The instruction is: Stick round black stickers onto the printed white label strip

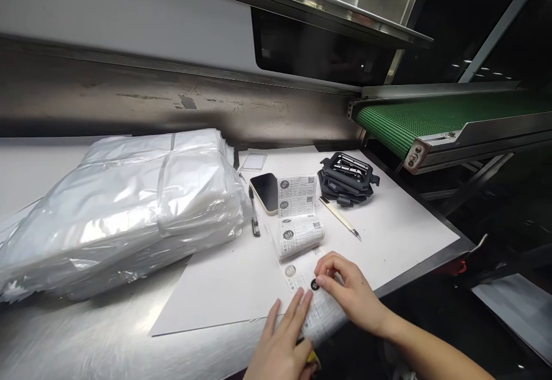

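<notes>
A strip of printed paper labels with round dark month marks curls over the white sheet near the table's front edge. My left hand lies with fingers stretched out on the lower part of the strip, close to the edge. Just above and to the right, my right hand pinches at a label with a black round mark, thumb and forefinger together at its edge. Whether that label is lifted off its backing cannot be made out. Under my left palm shows a bit of something yellow, mostly hidden.
A tied stack of clear plastic bags fills the left side. Behind the labels lie a phone, a pen, a utility knife and black plastic frames. A green conveyor belt runs at the back right.
</notes>
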`<state>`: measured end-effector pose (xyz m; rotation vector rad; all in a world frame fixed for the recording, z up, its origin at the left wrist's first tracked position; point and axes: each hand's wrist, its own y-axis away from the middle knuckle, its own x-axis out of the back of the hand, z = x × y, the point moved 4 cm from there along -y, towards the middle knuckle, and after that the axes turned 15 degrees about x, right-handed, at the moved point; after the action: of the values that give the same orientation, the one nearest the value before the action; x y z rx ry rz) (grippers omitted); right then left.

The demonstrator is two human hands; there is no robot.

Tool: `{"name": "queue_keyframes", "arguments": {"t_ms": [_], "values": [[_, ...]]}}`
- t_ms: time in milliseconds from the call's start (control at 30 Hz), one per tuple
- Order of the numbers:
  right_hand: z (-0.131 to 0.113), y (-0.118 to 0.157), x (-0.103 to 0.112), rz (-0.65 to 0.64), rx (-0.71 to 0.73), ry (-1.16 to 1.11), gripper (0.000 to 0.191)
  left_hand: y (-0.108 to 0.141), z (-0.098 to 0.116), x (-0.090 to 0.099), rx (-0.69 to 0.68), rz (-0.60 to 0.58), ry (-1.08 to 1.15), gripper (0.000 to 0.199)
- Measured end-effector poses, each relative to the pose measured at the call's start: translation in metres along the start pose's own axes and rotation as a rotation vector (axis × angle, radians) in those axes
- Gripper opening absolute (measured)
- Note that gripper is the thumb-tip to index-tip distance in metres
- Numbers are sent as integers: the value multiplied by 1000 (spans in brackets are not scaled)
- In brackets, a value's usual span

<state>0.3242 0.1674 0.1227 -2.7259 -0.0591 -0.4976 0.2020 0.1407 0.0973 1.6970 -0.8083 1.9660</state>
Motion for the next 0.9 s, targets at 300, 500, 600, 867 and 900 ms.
{"name": "queue_keyframes", "arguments": {"t_ms": [300, 500, 600, 867, 900], "values": [[26, -23, -7, -105, -30, 104, 10, -2, -7, 1, -36, -12, 61, 14], [23, -37, -15, -100, -16, 281, 9, 0, -1, -18, 12, 5, 175, 9], [24, -36, -19, -102, -25, 375, 9, 0, 0, -19, 18, 22, 174, 13], [28, -34, -23, -149, 0, 555, 9, 2, 0, -18, 21, 46, 189, 11], [28, -35, -24, -158, 7, 588, 9, 2, 0, -18, 24, 45, 197, 11]]}}
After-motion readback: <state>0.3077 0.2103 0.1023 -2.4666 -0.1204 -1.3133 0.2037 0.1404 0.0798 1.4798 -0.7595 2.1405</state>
